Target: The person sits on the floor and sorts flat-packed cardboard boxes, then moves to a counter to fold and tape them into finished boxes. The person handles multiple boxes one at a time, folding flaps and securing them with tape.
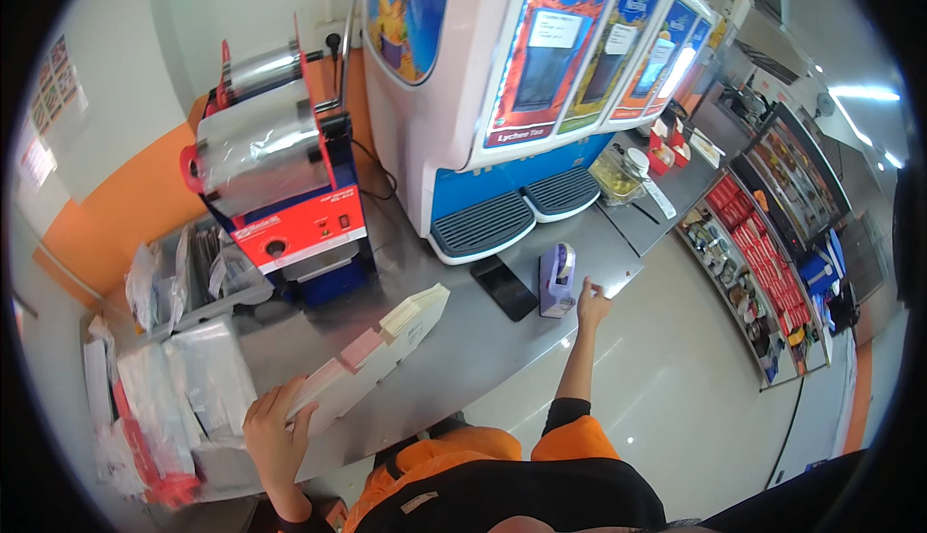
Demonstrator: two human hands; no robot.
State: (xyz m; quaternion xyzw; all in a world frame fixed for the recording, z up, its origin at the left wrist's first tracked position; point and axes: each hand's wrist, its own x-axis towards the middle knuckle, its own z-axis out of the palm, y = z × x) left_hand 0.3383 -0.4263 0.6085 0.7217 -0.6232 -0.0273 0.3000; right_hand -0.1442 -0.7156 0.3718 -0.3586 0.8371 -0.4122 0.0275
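My left hand (275, 427) is closed on one end of a long, flat-folded cream paper box (362, 364) with a pinkish patch. The box stands tilted over the steel counter (439, 378), its far end pointing away from me. Just right of a lilac tape dispenser (557, 287) is my right hand (592, 306), above the counter's front edge. Its thumb and fingers come together in a pinch; whatever may be between them is too small to make out. A black phone (504, 289) lies left of the dispenser.
A red and blue cup-sealing machine (299, 229) with a film roll stands at the left. Behind the phone rises a large drink dispenser (463, 181) with drip trays. Clear plastic packs (208, 374) lie at the left end. Shelves (763, 272) stand across the floor.
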